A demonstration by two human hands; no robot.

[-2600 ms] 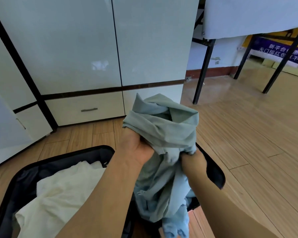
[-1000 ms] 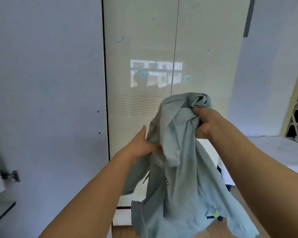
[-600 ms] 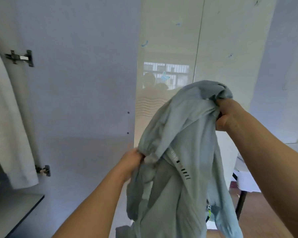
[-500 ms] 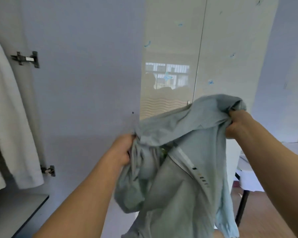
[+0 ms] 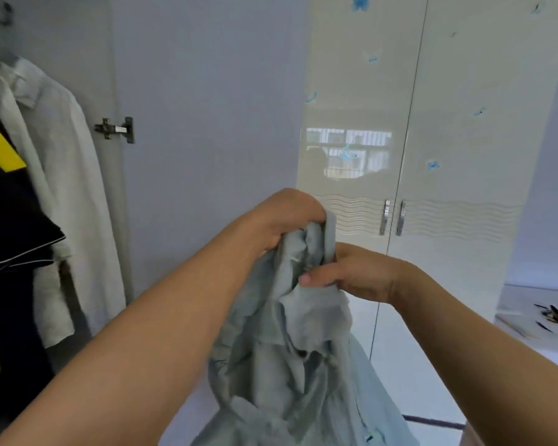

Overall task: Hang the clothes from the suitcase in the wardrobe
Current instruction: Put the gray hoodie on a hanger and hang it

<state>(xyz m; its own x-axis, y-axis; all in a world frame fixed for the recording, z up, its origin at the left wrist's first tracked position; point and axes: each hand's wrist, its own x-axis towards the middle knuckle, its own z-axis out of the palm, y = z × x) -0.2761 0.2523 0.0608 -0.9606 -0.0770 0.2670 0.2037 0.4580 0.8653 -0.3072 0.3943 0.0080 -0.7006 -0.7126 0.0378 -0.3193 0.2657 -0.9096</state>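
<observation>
1. Closest of all, the pale green shirt (image 5: 290, 365) hangs down in a soft, crumpled bunch between both arms. It is out of the suitcase, which is not in sight, and it is not in the wardrobe yet.
2. The left hand (image 5: 287, 217) is clenched around the top of the shirt, so the rest can drop and open out.
3. The right hand (image 5: 348, 275) pinches a fold just below it, most likely feeling for the collar.
4. I see no hanger in either hand, so one is probably needed next.
5. Farther off on the left, a white shirt (image 5: 62, 188) and a dark garment (image 5: 10, 236) hang inside the open wardrobe.
6. The open door (image 5: 207, 123) stands beside the white shirt, with a hinge (image 5: 115, 129) at its edge.
7. Little free room shows beside those clothes.
8. Farthest away, the shut cream doors (image 5: 432, 123) leave clear space in front.
</observation>
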